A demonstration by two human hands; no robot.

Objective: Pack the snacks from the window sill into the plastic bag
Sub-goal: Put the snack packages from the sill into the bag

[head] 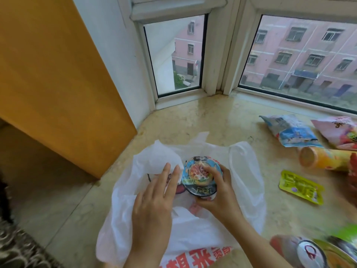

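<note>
Beige marble formed the window sill [202, 117], which was set below two panes looking out on one pink apartment block. One thin white plastic bag with red printed characters [245, 180] was spread open on the sill at its near edge. One round instant noodle cup with a blue and black printed lid [200, 178] was held over the bag's mouth, tilted toward the camera, and was gripped by the right hand [218, 192], whose fingers and thumb were curled round its rim and base. The left hand [154, 194] was kept with fingers straight and relaxed, resting on the bag's left flap beside the cup. Four more snacks were seen lying on the sill well to the right: one blue and white crinkled packet [289, 130], one pink packet [340, 130], one orange cylindrical tube on its side [324, 158], and one flat yellow-green sachet [300, 187]. More packaging at the lower right was too blurred to be counted.
</note>
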